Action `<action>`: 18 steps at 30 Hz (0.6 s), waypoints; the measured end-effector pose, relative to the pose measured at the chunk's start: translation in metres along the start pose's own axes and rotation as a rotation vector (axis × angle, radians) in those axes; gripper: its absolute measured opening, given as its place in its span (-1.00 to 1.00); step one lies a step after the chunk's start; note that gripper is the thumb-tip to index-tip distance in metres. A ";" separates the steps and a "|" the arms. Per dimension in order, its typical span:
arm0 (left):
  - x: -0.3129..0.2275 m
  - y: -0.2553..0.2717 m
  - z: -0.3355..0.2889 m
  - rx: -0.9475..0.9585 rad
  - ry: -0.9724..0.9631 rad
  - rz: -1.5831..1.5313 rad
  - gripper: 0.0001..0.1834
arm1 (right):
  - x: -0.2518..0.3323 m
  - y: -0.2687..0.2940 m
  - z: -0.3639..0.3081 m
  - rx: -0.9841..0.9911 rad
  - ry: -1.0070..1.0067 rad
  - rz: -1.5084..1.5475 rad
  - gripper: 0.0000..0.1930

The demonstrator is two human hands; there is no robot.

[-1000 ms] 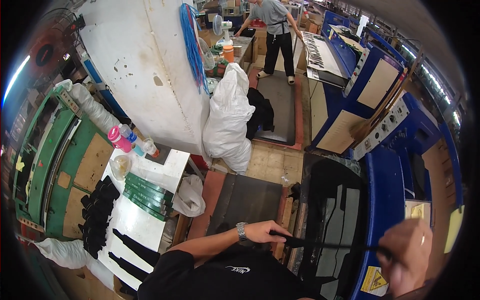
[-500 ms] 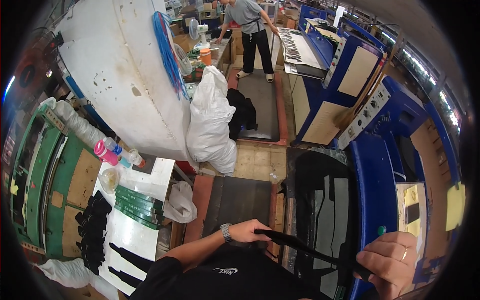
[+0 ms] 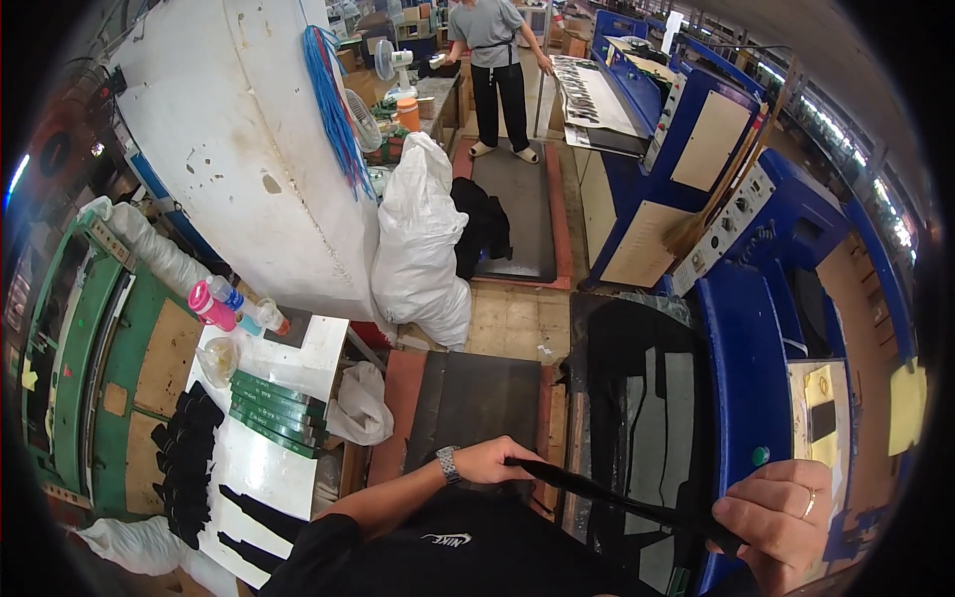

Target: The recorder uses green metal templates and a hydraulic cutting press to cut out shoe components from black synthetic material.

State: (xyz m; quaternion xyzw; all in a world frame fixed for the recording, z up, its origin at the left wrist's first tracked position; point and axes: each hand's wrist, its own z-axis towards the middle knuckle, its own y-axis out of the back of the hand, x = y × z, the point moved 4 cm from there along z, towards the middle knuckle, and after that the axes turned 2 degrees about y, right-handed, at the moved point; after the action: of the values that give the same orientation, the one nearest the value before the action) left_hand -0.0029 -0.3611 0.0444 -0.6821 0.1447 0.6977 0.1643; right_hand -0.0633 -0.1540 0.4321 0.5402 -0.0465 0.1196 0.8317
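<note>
A black fabric strip [image 3: 603,492] is stretched between my two hands, slanting down to the right. My left hand [image 3: 494,462], with a metal watch on its wrist, pinches the strip's left end. My right hand [image 3: 778,512], with a ring on one finger, has its fingers curled around the right end. Beneath the strip lies a black machine bed [image 3: 609,348] with long grey strips [image 3: 650,418] on it. My right hand is close to the blue machine frame [image 3: 736,398] and its green button [image 3: 760,456].
To the left, a white table [image 3: 239,478] carries black fabric pieces [image 3: 186,463], green strips [image 3: 274,410] and bottles [image 3: 211,304]. A white sack [image 3: 420,239] leans by the pillar [image 3: 229,149]. Further off, another person [image 3: 492,80] stands on a mat beside a blue machine [image 3: 637,159].
My hands and the black strip have hardly moved. The other person has straightened up, lifting one hand from the far table with a small pale thing in it.
</note>
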 end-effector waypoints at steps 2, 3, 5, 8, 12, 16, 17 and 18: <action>-0.001 0.000 0.000 0.002 -0.004 -0.013 -0.60 | 0.001 0.000 0.001 -0.003 -0.011 0.004 -0.71; -0.001 0.000 0.000 0.005 -0.004 -0.012 -0.60 | 0.002 0.000 0.002 -0.007 -0.022 0.009 -0.72; -0.002 0.001 0.001 0.000 -0.043 -0.020 -0.62 | 0.001 -0.002 0.003 -0.020 -0.026 0.012 -0.73; 0.007 0.005 0.002 0.011 0.006 -0.033 -0.63 | 0.006 0.004 0.022 0.059 -0.121 -0.011 -0.75; 0.008 0.010 -0.008 -0.009 0.078 -0.013 -0.61 | 0.003 0.002 0.025 0.102 -0.198 -0.035 -0.77; 0.006 0.012 -0.012 -0.059 0.050 0.127 -0.67 | -0.012 -0.012 0.003 -0.193 -0.004 0.084 -0.82; 0.007 0.009 -0.009 -0.060 0.042 0.100 -0.66 | -0.010 -0.004 0.008 0.019 -0.035 -0.157 -0.77; 0.012 0.010 -0.007 -0.045 0.120 0.185 -0.65 | -0.034 -0.007 -0.024 -0.105 -0.275 0.069 -0.76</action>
State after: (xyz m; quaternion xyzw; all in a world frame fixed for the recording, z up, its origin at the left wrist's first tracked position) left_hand -0.0007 -0.3731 0.0321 -0.7098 0.2012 0.6709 0.0748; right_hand -0.0954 -0.1404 0.4089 0.5054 -0.1847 0.0701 0.8400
